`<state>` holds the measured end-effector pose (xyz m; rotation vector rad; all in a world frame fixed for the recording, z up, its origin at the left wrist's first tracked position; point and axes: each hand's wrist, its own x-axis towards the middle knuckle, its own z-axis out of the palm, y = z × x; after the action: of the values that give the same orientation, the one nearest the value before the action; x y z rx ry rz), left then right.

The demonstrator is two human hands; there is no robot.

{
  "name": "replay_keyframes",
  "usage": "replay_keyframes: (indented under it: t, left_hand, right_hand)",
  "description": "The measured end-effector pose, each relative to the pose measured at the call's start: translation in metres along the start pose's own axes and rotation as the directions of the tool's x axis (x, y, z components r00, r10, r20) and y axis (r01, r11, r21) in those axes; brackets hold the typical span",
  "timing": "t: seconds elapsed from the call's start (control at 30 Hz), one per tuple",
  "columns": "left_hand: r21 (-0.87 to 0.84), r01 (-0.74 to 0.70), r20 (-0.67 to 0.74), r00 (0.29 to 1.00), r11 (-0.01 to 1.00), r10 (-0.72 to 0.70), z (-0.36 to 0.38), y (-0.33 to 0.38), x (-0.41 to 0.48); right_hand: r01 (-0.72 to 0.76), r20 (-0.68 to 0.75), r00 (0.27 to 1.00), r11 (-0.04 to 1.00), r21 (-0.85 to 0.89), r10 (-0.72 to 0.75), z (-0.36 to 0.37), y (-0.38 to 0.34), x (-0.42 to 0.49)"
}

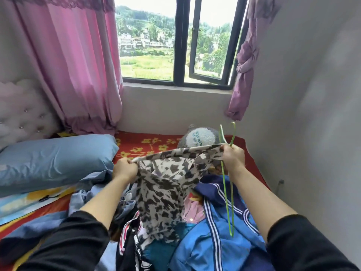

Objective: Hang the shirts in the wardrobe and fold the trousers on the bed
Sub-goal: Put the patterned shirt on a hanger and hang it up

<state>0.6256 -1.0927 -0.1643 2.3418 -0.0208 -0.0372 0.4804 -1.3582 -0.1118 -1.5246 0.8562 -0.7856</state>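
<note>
A brown-and-white patterned garment (166,184) hangs stretched between my two hands above the bed. My left hand (125,169) pinches its left top edge. My right hand (233,158) grips the right top edge together with a thin green hanger (227,192), whose hook points up and whose body dangles down. Under the garment lies a pile of clothes: a blue jacket with white stripes (213,237), a black striped piece (132,241) and a pink piece (192,210).
The bed has a red flowered sheet (148,143). A blue pillow (52,159) lies at the left, a grey plush toy (201,136) at the far side. Pink curtains (78,65) flank a window (175,45). A white wall (302,114) stands close at the right.
</note>
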Motion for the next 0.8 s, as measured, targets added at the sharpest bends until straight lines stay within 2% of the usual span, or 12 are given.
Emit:
replay_keyframes:
  t: [0.07,0.13,0.17,0.2,0.27,0.33,0.4,0.47,0.53,0.6,0.7,0.8]
  left_hand:
    - [-0.310,-0.024,-0.033,0.999,0.951,0.014,-0.014,0.039,0.009]
    - [-0.638,-0.105,-0.049,0.994,0.763,0.097,-0.033,0.081,0.012]
    - [-0.700,-0.152,-0.089,0.988,0.697,0.126,-0.042,0.098,0.013]
    - [-0.683,-0.210,-0.128,0.977,0.700,0.168,-0.049,0.109,0.015]
    - [-0.462,-0.281,-0.147,0.960,0.841,0.240,-0.054,0.114,0.023]
    - [-0.276,-0.243,-0.090,0.970,0.930,0.227,-0.049,0.105,0.028]
    - [-0.302,-0.214,-0.024,0.976,0.929,0.217,-0.039,0.096,0.027]
    - [-0.389,-0.161,0.115,0.968,0.907,0.221,-0.029,0.091,0.019]
    - [-0.419,-0.067,0.286,0.937,0.906,0.202,-0.020,0.084,0.011]
    - [-0.367,0.012,0.414,0.897,0.930,0.152,-0.009,0.076,0.004]
    - [-0.322,0.119,0.454,0.890,0.939,0.043,0.013,0.062,0.001]
    - [-0.288,0.144,0.418,0.908,0.947,-0.011,0.033,0.048,0.002]
  right_hand:
    - [0.055,-0.096,0.994,0.998,0.009,-0.054,-0.004,-0.011,0.008]
    - [0.126,-0.192,0.974,0.992,0.024,-0.119,-0.007,-0.026,0.016]
    - [0.158,-0.223,0.963,0.987,0.022,-0.149,-0.008,-0.032,0.020]
    - [0.183,-0.244,0.954,0.983,0.007,-0.175,-0.010,-0.036,0.023]
    - [0.215,-0.254,0.943,0.976,-0.032,-0.216,-0.014,-0.038,0.030]
    - [0.214,-0.238,0.945,0.974,-0.074,-0.226,-0.019,-0.031,0.037]
    - [0.181,-0.195,0.960,0.976,-0.117,-0.202,-0.022,-0.018,0.043]
    - [0.138,-0.130,0.979,0.977,-0.160,-0.159,-0.022,-0.002,0.046]
    - [0.086,-0.068,0.992,0.966,-0.244,-0.105,-0.021,0.016,0.046]
    - [0.041,0.033,0.999,0.954,-0.296,-0.033,-0.019,0.032,0.043]
    - [0.043,0.204,0.979,0.946,-0.320,0.025,-0.015,0.047,0.037]
    - [0.063,0.281,0.959,0.951,-0.304,0.026,-0.014,0.048,0.027]
